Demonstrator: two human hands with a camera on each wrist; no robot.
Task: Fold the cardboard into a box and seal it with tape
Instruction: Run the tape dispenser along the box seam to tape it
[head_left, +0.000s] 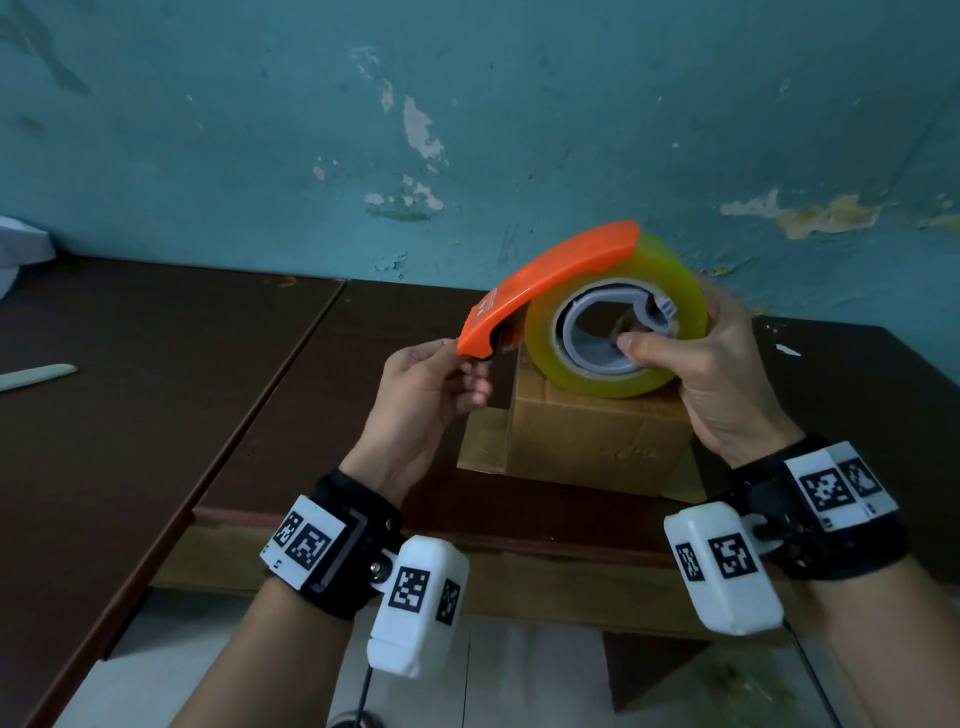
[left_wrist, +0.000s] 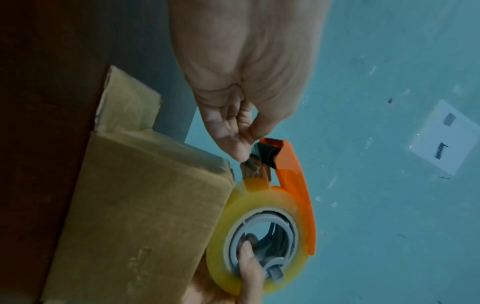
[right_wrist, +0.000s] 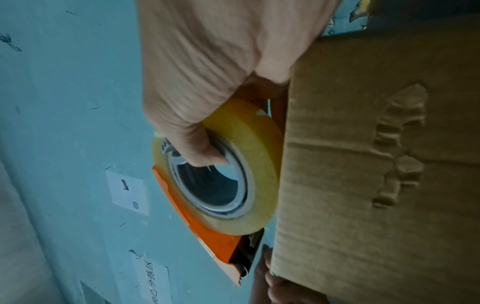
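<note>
A brown cardboard box (head_left: 592, 441) stands folded on the dark table, with flaps splayed flat at its base. Above it I hold a yellowish tape roll (head_left: 675, 291) in an orange dispenser (head_left: 550, 275). My right hand (head_left: 717, 358) grips the roll, thumb inside the grey core (head_left: 587, 353). My left hand (head_left: 436, 384) pinches the loose tape end at the dispenser's cutter tip. In the left wrist view the fingertips (left_wrist: 240, 153) pull the tape end (left_wrist: 255, 169) beside the box (left_wrist: 145, 205). The right wrist view shows the thumb inside the roll (right_wrist: 249, 144) next to the box (right_wrist: 376, 164).
The dark brown table (head_left: 156, 395) runs left, with a seam between two tops. A pale flat strip (head_left: 36, 375) lies at far left, and white paper (head_left: 21, 244) in the back left corner. A peeling teal wall (head_left: 467, 130) rises close behind the box.
</note>
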